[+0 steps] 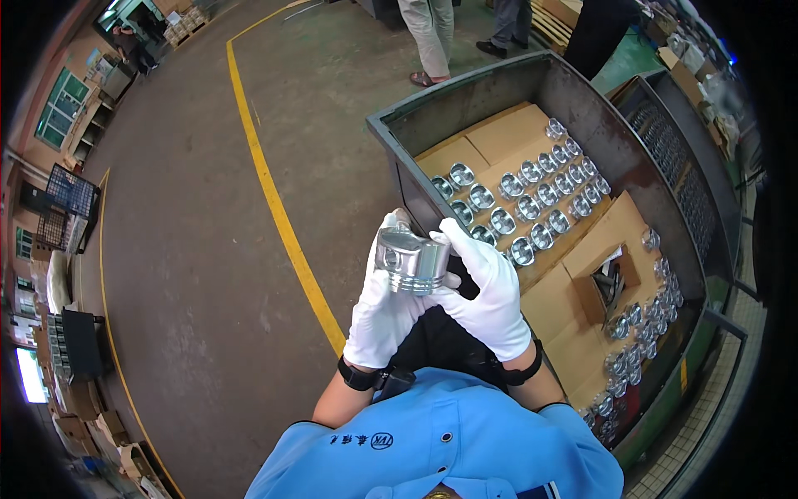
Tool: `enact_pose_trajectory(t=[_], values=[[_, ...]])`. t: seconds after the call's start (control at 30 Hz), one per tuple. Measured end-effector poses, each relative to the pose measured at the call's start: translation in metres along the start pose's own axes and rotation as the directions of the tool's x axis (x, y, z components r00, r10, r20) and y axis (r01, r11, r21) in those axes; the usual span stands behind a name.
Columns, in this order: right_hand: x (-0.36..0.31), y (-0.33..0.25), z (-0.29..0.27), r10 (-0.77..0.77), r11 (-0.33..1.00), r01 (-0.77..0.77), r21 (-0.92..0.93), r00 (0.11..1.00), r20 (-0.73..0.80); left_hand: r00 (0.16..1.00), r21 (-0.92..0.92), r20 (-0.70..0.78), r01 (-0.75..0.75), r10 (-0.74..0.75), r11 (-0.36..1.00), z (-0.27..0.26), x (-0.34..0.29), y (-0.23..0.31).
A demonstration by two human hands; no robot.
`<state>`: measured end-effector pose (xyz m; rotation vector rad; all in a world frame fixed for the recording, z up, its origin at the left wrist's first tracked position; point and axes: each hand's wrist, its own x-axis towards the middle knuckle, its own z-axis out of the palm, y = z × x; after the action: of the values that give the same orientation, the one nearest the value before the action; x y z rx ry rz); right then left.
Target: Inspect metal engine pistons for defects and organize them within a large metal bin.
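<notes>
A person's two white-gloved hands hold one shiny metal piston [411, 262] in front of the body, just beside the left edge of a grey metal bin [449, 115]; how high it is above that edge cannot be told. The left hand [378, 309] cups the piston from its left and lower side, with fingertips curled up near its top, and the right hand [490, 293] closes on it from the right, one finger reaching over its upper edge and others bent in at the lower side. Both sets of fingers are thus bent around the same piece, though those behind it are hidden. The piston's grooved end points down toward the person's body, and its pin hole shows on the left. Inside the bin, rows of similar pistons [527, 208] stand on a cardboard sheet [453, 156] toward the far left corner, and a second group [638, 320] crowds along the right edge. Between that group and the left edge sits a small open box [588, 301] with dark items in it. The step in hand looks like handling, perhaps looking over, a single piston; the next move seems to call for a steady two-handed grip, with any turn kept clear of the bin's left edge.
</notes>
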<state>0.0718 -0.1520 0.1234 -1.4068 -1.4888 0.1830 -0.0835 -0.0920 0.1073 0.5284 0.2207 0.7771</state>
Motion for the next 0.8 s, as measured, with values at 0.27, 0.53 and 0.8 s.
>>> enact_pose_trajectory(t=[0.27,0.53,0.8], values=[[-0.004,-0.005,0.001,-0.006,1.000,0.006,0.016,1.000,-0.016,0.962,0.432,0.029,-0.257,0.271,0.865,-0.024,-0.004,-0.013],[-0.005,-0.011,-0.001,-0.100,0.994,0.099,-0.037,0.995,-0.018,0.981,0.281,0.019,-0.191,0.194,0.940,-0.022,-0.005,-0.010],[-0.008,-0.016,-0.005,-0.163,0.986,0.166,-0.035,0.984,0.071,1.000,0.227,-0.029,0.014,-0.007,0.974,-0.013,-0.008,0.006]])
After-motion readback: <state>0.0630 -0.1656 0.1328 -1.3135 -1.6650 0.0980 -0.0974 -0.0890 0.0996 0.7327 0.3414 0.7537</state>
